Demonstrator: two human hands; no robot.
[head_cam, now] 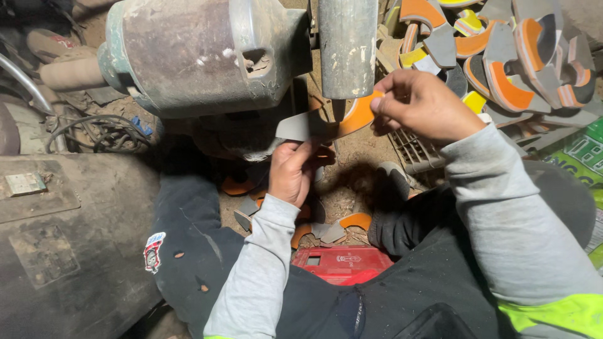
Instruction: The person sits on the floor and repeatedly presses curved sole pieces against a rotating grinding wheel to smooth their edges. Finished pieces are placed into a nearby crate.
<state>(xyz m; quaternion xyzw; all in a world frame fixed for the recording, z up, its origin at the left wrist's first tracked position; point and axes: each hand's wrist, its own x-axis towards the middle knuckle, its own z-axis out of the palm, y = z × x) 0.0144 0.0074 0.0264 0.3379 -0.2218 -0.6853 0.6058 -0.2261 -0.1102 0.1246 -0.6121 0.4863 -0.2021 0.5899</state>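
Both hands pinch a curved, flat orange-and-grey sole piece (333, 122) just below the worn metal grinding wheel (347, 47): left hand (290, 171) grips its grey end, right hand (422, 103) its orange end. Similar rubbery cutouts (502, 50) are heaped right of the wheel.

Heap of orange-and-grey sole pieces (502, 56), red crate (342, 263), tangled cables (94, 129).

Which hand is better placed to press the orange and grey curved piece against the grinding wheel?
Probably the right hand: its grip pinches the orange end of the orange and grey curved sole piece right beside the grey cylindrical grinding wheel. The left hand holds the grey end from below, farther away.
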